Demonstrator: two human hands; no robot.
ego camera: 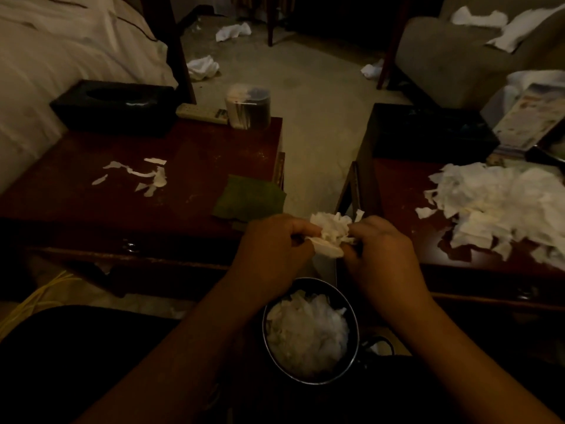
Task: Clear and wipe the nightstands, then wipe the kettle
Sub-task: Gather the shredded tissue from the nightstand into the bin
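Both hands, left hand [272, 240] and right hand [379, 246], pinch tissue wad [331, 234] | step: clearing nightstands | next: drop it into bin [351, 304] below

Both forearms reach forward, converging at centre. The left hand [272, 243] and right hand [382, 249] sit close together, knuckles up, fingers curled inward, each grip pinching a crumpled tissue wad [331, 234] between them.

Dim room, pale carpeted floor [305, 87], white-sheeted bed [61, 50] left of it, beige armchair [452, 65] right, dark wooden chair legs [270, 22] beyond
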